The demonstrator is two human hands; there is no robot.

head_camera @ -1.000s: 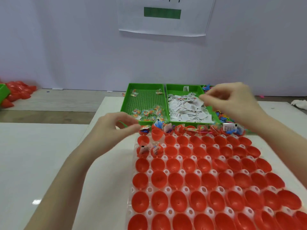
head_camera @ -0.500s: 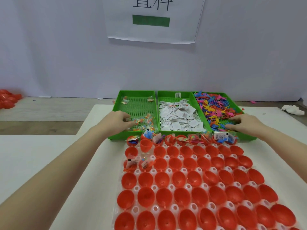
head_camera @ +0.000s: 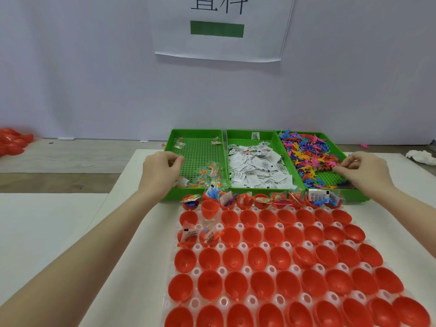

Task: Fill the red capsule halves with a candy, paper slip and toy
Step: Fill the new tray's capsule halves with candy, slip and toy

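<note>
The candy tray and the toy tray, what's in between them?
The head view shows a third green tray there, heaped with white paper slips. It sits side by side with the candy tray and the toy tray.

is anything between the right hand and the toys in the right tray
Nothing visible is. The right hand is already over the right tray, its fingertips down at the pile of coloured toys. The paper slips lie in the middle tray, off to the side.
</note>
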